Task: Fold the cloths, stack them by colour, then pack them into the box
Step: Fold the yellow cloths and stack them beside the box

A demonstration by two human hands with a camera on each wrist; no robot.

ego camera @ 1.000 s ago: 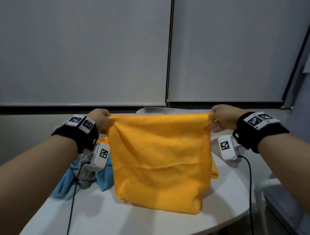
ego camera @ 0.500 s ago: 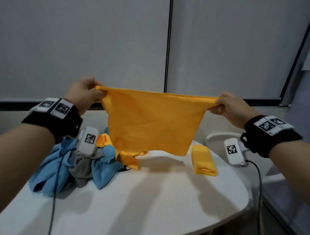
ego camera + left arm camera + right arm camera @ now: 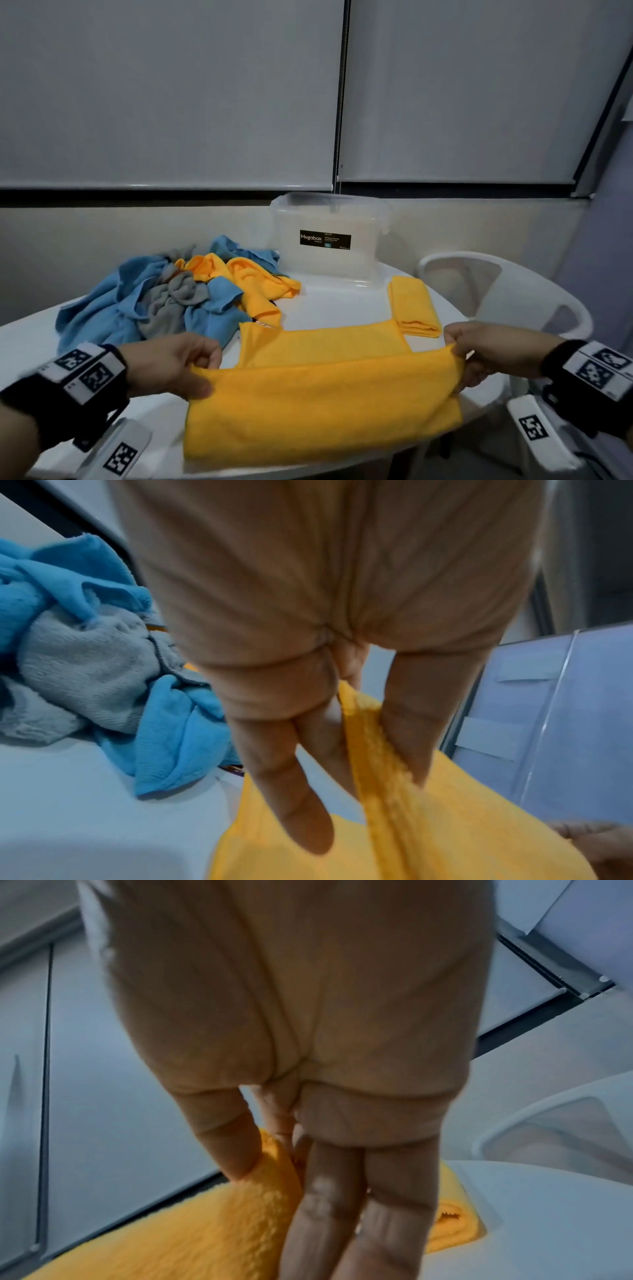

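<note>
Right, both my arms reached forward and low over the white surface [image 3: 329, 305], wrists level, with the orange cloth [image 3: 322, 404] stretched between them. My left hand [image 3: 171, 366] came in from the left, back of the hand up, and its grip was a pinch: thumb on one side of the cloth's left corner, fingers [image 3: 301, 799] running long down the other, as the left wrist view showed. My right hand [image 3: 479, 353] mirrored it on the right corner, thumb [image 3: 229, 1139] pressed into the nap and fingers [image 3: 363, 1204] laid nearly straight behind the fabric. So both grips were closed on that one cloth.

The cloth was doubled over: the held edge sat raised across the middle, the near part draped toward me to the surface's front edge, and a second layer lay flat beyond it.

Just past my right hand, a folded orange cloth [image 3: 412, 308] lay on the surface. To the left sat the unfolded heap [image 3: 164, 294] of blue, grey and orange cloths, close to my left hand but not touching it. At the back stood the clear plastic box [image 3: 325, 240] with its black label, near the wall. A white chair [image 3: 507, 294] stood off the surface's right side.
</note>
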